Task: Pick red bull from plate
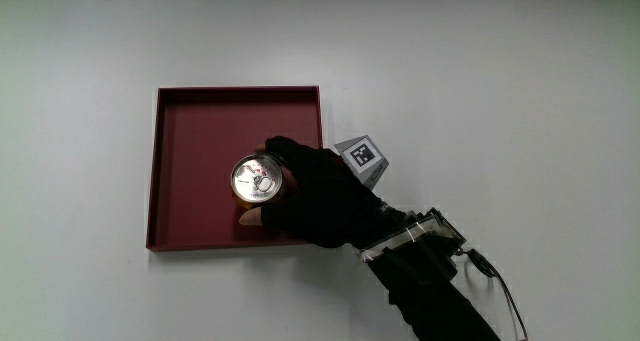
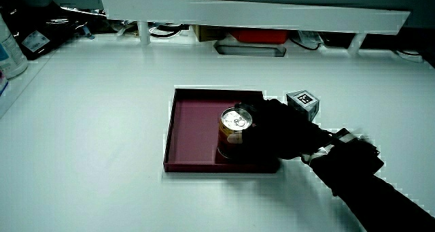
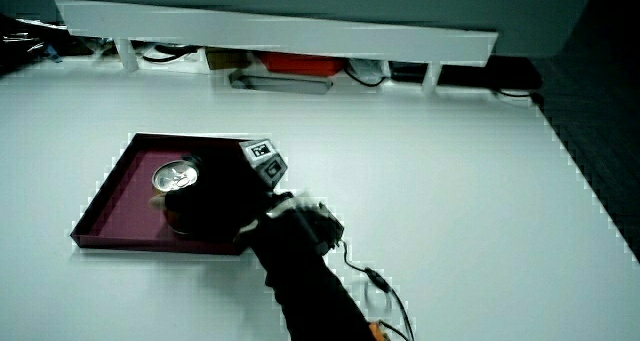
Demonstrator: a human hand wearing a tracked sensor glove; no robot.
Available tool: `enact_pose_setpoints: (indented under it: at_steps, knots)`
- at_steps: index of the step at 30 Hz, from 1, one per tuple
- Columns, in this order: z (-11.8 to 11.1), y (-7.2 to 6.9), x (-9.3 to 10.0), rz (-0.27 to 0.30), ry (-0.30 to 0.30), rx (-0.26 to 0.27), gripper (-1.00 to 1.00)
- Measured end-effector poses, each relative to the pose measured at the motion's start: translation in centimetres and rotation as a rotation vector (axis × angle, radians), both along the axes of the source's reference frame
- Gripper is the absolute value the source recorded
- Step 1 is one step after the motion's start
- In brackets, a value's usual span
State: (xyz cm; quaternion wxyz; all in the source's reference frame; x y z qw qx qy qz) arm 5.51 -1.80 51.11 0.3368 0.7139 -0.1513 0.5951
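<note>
The hand (image 1: 318, 199) is curled around the can (image 1: 258, 179), fingers wrapped about its side wall and a fingertip visible at the can's base; the grip is closed on the can. The glove is black, matte fabric. A small cube (image 1: 362, 158) with a black-and-white square pattern sits on the back of the hand. The forearm (image 1: 432, 286) crosses the tray's edge nearest the person at 1 corner, with a thin cable trailing beside it.

The can stands upright inside the tray (image 1: 190, 113), close to the edge nearest the person. It is cylindrical, with a shiny silver metal top and pull tab. Its side wall appears dark, possibly orange near the base; no label text is legible.

The tray is square, dark red, smooth, with a low raised rim. It lies flat on the white table (image 1: 80, 41).

In both side views the hand (image 2: 285, 133) (image 3: 225, 206) covers the can's side.
</note>
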Motion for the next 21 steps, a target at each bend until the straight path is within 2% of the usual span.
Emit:
enact_pose_setpoints:
  at_steps: [1, 3, 6, 8, 9, 11, 12, 15, 19, 21]
  knots:
    - [-0.18, 0.07, 0.03, 0.009, 0.006, -0.014, 0.5]
    - [0.07, 0.1, 0.06, 0.02, 0.009, 0.004, 0.57]
    - [0.17, 0.18, 0.08, 0.026, 0.011, -0.001, 0.68]
    - [0.25, 0.27, 0.05, 0.03, 0.001, -0.029, 0.75]
    - [0.56, 0.24, 0.04, 0.026, -0.003, -0.01, 0.79]
    - [0.54, 0.24, 0.08, 0.027, -0.011, -0.018, 0.86]
    - [0.43, 0.23, 0.11, 0.031, 0.004, -0.021, 0.89]
    - [0.44, 0.27, 0.1, 0.039, -0.014, 0.001, 1.0]
    - [0.21, 0.44, 0.14, 0.057, 0.009, 0.031, 1.0]
    - [0.05, 0.48, 0.04, 0.058, -0.006, 0.051, 1.0]
